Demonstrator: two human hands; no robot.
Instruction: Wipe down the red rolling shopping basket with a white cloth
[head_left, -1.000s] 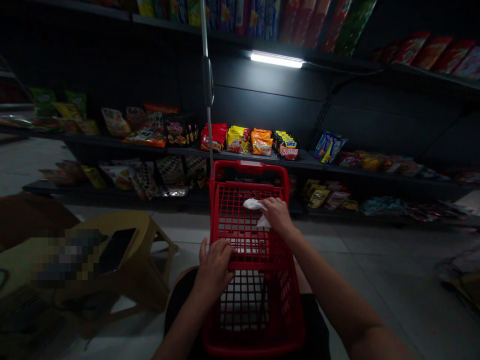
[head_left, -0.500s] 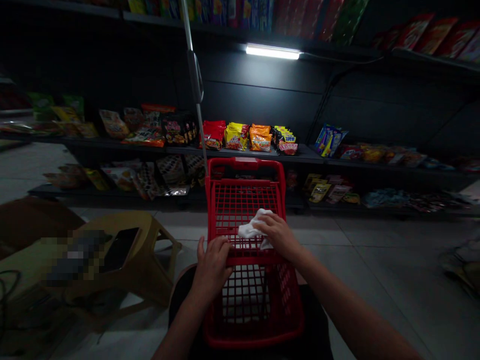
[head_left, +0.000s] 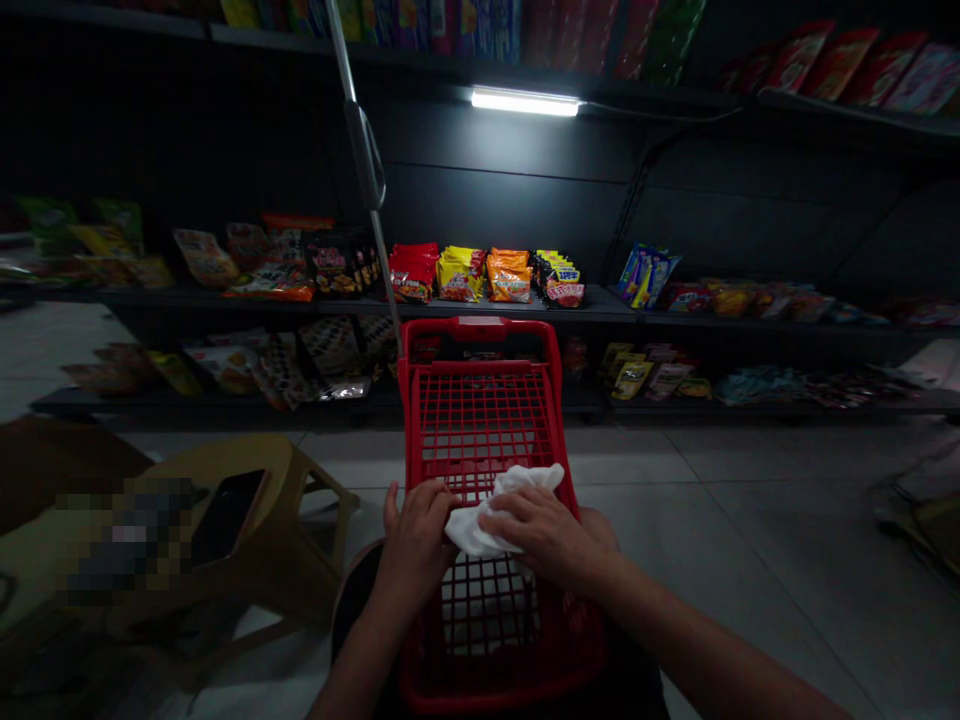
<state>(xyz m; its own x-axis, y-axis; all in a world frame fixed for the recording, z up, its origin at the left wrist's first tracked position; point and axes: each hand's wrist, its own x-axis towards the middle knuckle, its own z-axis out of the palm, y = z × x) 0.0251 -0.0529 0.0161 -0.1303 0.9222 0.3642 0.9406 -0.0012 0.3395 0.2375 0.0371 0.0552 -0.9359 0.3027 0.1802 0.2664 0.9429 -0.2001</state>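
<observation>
We have the white cloth [head_left: 469,530] bunched in our right hand [head_left: 538,525], its fingers bent together around it, over the red plastic shopping basket [head_left: 559,410]. The cloth sits about midway between the basket's far and near edges, its long axis slanting from near left to far right. Our left hand [head_left: 420,532] rests at the basket's left edge, fingers curved, the outermost one lifted apart; we cannot tell whether it grips. The cloth's left end lies just beside that hand, on its right.
</observation>
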